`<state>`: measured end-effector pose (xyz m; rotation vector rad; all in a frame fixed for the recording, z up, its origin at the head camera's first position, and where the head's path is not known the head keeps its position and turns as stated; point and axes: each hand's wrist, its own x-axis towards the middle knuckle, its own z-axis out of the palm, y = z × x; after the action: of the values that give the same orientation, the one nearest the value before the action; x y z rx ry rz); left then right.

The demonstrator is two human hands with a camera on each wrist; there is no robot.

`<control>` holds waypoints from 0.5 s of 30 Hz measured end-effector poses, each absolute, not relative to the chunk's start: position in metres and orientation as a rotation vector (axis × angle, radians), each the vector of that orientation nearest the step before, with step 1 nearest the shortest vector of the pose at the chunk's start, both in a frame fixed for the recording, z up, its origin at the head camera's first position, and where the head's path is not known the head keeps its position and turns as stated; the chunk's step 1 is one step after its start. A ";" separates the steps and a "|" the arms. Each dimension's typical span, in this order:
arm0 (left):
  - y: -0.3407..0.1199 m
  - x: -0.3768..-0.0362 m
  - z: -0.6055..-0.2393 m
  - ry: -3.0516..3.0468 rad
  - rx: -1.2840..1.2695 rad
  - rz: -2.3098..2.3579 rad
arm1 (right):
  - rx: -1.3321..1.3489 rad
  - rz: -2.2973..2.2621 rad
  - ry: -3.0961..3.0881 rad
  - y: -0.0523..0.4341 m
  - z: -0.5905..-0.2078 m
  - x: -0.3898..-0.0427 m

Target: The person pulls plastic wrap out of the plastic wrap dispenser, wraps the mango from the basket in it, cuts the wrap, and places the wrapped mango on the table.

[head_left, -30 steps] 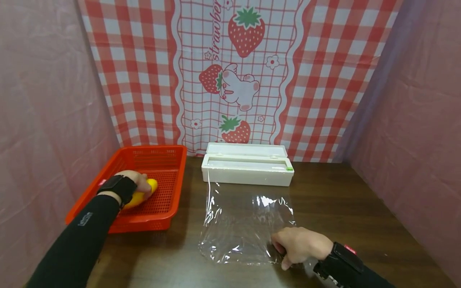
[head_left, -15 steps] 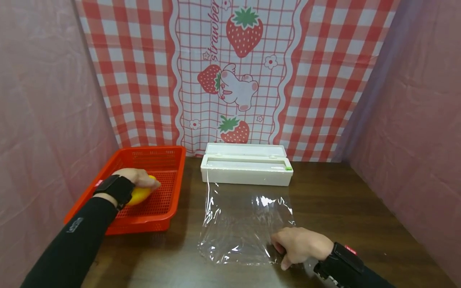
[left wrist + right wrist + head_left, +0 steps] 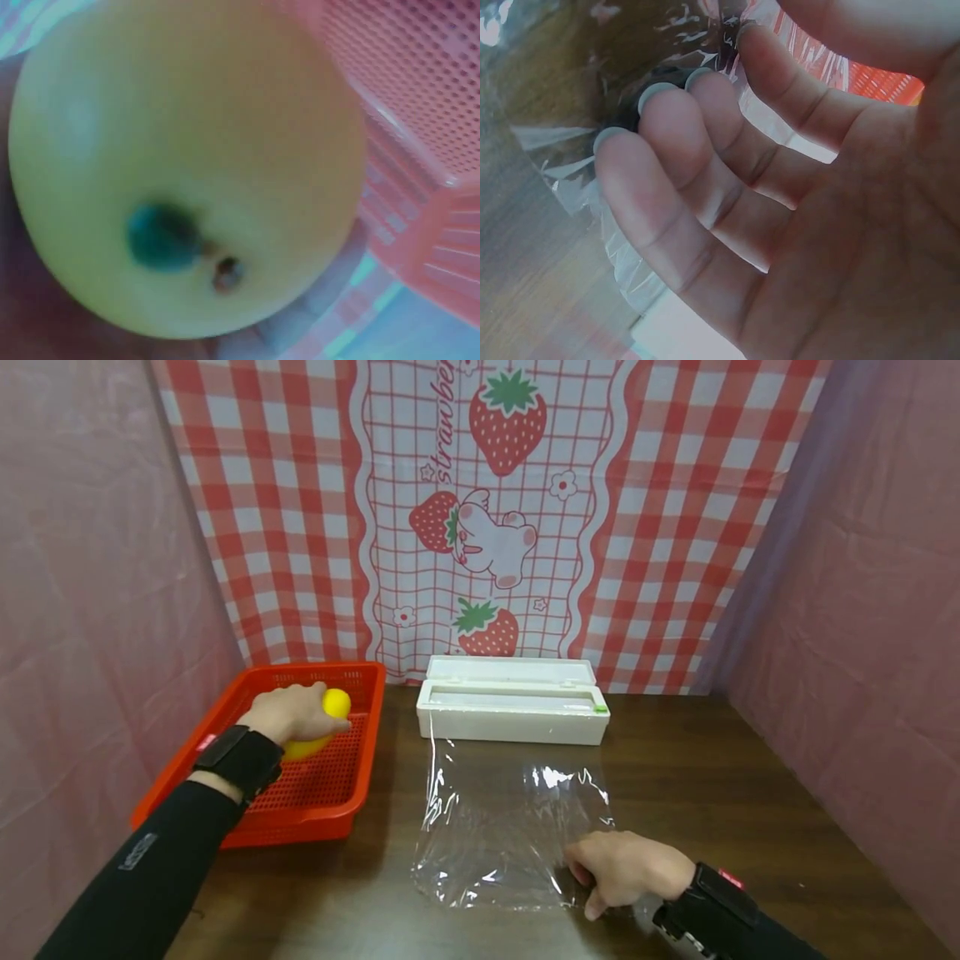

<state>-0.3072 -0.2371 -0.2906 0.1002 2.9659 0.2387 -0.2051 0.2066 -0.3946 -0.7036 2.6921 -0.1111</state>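
Resting nearest the camera, the right hand [image 3: 626, 870] lies on the near right corner of the clear plastic film [image 3: 510, 827], its fingers [image 3: 667, 187] loosely bent with the tips pressing the sheet down against the brown wooden surface [image 3: 750, 793]. Its grip encloses nothing: the fingers touch the film from above and the palm stands open toward the wrist camera. A black wrist strap [image 3: 712, 906] sits behind the hand.

The film lies spread flat, wrinkled along its left edge, and runs back to the white film dispenser box [image 3: 513, 712], whose lid stands open at the rear; a small green tab [image 3: 601, 710] shows at its right end.

To the left, the red plastic basket [image 3: 352, 777] sits on the surface, just beside the film and the dispenser. Above its mesh floor, the left hand [image 3: 288, 714] holds a yellow round fruit [image 3: 335, 703]; the grip is closed round it, fingers curled over the top. The left wrist view shows the fruit [image 3: 187, 165] filling the palm, with a dark stem end facing the camera and the basket wall behind it. Whether the fruit touches the basket floor cannot be told.

Farthest back hangs a red-checked strawberry cloth [image 3: 495, 510], with pink sheets [image 3: 97, 568] at both sides
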 end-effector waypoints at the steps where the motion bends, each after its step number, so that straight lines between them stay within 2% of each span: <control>1: -0.234 -0.306 -0.290 3.002 0.118 0.240 | -0.700 -0.113 2.690 0.206 -0.395 -0.205; 15: -0.175 -0.270 -0.274 3.378 0.347 0.318 | -0.656 -0.150 2.665 0.208 -0.393 -0.204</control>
<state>-0.2698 -0.1751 -0.2742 0.3470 3.3784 0.3184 -0.2044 0.2080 -0.3935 -0.6559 2.6646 -0.1501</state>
